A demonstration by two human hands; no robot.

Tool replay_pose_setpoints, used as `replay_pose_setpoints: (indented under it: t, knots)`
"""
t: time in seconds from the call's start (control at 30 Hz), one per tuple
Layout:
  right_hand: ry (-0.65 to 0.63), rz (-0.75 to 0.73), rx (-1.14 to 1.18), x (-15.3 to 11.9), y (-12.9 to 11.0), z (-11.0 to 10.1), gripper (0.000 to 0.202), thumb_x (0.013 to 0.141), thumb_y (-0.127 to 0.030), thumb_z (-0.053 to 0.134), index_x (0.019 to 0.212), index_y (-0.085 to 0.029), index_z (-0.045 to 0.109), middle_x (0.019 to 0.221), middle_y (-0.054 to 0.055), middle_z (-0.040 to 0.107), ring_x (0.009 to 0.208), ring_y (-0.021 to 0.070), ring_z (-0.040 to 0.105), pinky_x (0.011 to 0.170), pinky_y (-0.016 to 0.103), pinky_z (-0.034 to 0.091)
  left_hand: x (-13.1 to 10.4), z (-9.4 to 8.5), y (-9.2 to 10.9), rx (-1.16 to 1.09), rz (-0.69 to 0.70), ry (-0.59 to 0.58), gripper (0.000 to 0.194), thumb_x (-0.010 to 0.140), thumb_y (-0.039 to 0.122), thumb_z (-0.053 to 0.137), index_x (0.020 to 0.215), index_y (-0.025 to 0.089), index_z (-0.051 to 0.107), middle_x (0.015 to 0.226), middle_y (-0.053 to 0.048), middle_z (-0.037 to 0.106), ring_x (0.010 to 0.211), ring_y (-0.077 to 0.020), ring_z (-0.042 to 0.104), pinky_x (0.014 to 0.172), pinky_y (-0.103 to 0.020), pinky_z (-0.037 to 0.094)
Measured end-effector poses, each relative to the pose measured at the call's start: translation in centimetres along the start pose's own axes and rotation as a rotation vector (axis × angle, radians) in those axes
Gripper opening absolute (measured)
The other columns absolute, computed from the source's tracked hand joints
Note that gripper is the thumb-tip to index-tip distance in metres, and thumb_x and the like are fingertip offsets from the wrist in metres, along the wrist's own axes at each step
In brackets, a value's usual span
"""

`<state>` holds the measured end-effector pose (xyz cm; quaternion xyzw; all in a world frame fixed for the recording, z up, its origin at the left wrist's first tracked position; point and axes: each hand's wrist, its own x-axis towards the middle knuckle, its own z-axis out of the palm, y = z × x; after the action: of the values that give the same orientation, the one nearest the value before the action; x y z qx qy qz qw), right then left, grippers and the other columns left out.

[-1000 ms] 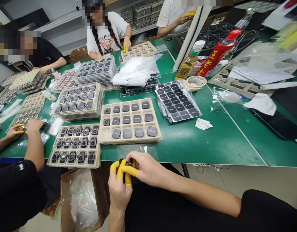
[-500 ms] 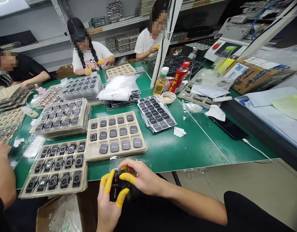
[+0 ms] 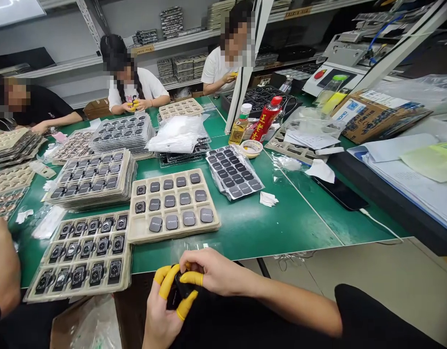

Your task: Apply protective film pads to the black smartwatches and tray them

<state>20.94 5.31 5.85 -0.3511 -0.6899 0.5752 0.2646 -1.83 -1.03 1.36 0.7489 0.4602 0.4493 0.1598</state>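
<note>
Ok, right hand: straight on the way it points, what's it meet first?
Likely the dark piece at the right hand's fingers, then the left hand beyond it; exact depth between them is unclear.

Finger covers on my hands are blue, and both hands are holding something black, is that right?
Not the colour: the head view shows the finger covers are yellow. The left hand and right hand are indeed both holding something black.

The red bottle [image 3: 265, 119] reads 王老吉 in yellow. Left of it, white print on the grey squares [image 3: 169, 201] is too small to read.
</note>
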Motion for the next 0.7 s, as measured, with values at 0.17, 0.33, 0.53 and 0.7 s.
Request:
replay_pose_setpoints:
  t: [0.17,0.33,0.53,0.7]
  knots:
    - [0.039,-0.157,-0.365,0.0,-0.2,-0.2,0.005,0.106,-0.021,0.070,0.107,-0.024,0.073,0.114,0.007,0.075,0.097,0.0207,0.067,0.084,0.031,0.051,-0.1,0.7,-0.6,-0.011,-0.034,0.052,0.041,0.094,0.043,0.089,0.130,0.025,0.080,0.114,-0.010,0.081,0.097,-0.0243,0.084,0.085,-0.034,0.075]
    - [0.072,-0.272,-0.357,-1.5,-0.7,-0.9,0.012,0.111,-0.030,0.066,0.102,-0.023,0.070,0.108,0.007,0.076,0.098,0.0209,0.068,0.086,0.032,0.054,-0.7,2.0,-1.8,-0.144,-0.143,0.085,0.046,0.085,0.051,0.095,0.120,0.024,0.084,0.109,-0.008,0.082,0.092,-0.0247,0.083,0.080,-0.034,0.074]
    - [0.562,0.096,-0.428,-4.8,1.4,-13.8,0.020,0.108,-0.039,0.074,0.099,-0.021,0.072,0.099,0.004,0.077,0.091,0.0188,0.071,0.088,0.033,0.060,-1.0,1.9,-3.0,-0.235,-0.211,0.062,0.046,0.083,0.053,0.097,0.118,0.026,0.086,0.113,-0.008,0.083,0.107,-0.0269,0.079,0.093,-0.034,0.068]
    - [1.027,0.478,-0.564,-7.5,5.7,-31.2,0.035,0.109,-0.043,0.076,0.132,-0.017,0.073,0.132,0.010,0.075,0.115,0.0257,0.074,0.100,0.048,0.065,-1.7,1.2,-2.3,-0.281,-0.427,0.092,0.055,0.078,0.064,0.097,0.113,0.023,0.085,0.119,-0.008,0.081,0.113,-0.0291,0.077,0.100,-0.036,0.064]
